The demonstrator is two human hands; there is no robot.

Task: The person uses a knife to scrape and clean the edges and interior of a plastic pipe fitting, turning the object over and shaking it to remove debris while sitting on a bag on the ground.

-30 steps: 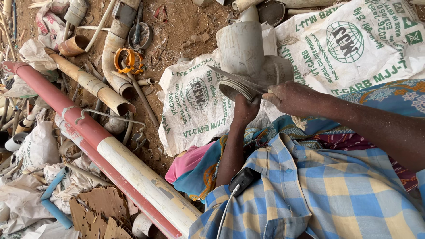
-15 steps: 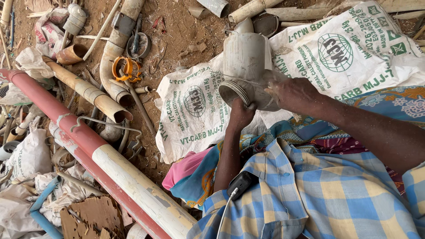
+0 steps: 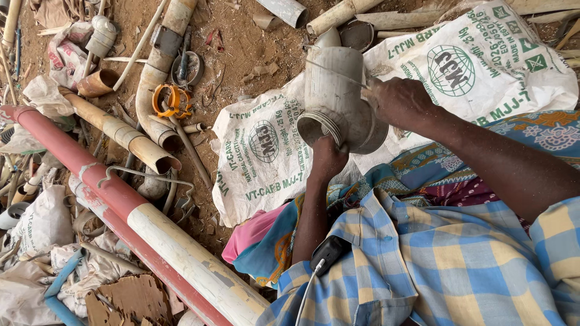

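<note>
Pipe fitting (image 3: 336, 96), grey and wide-mouthed, sits in front of the person's chest, tilted with its open ringed end facing down toward the body. It is held above a white printed sack (image 3: 261, 158) spread on the dirt. The left hand (image 3: 327, 158) grasps the fitting at its lower rim, fingers curled around the edge. The right hand (image 3: 400, 101) is clenched against the fitting's upper right side, pinching a thin blade (image 3: 336, 72) that lies across the grey wall; what kind of blade it is cannot be told. A second white sack (image 3: 477, 66) lies just beyond the right hand. To the left, well apart from the hands, a long red and white pipe (image 3: 121, 211) runs diagonally over the ground, with a tan pipe (image 3: 124, 136) and a bent tan elbow pipe (image 3: 158, 72) beside it. An orange ring (image 3: 168, 100) rests by the elbow pipe. Torn cardboard (image 3: 130, 299) lies at the lower left.
</note>
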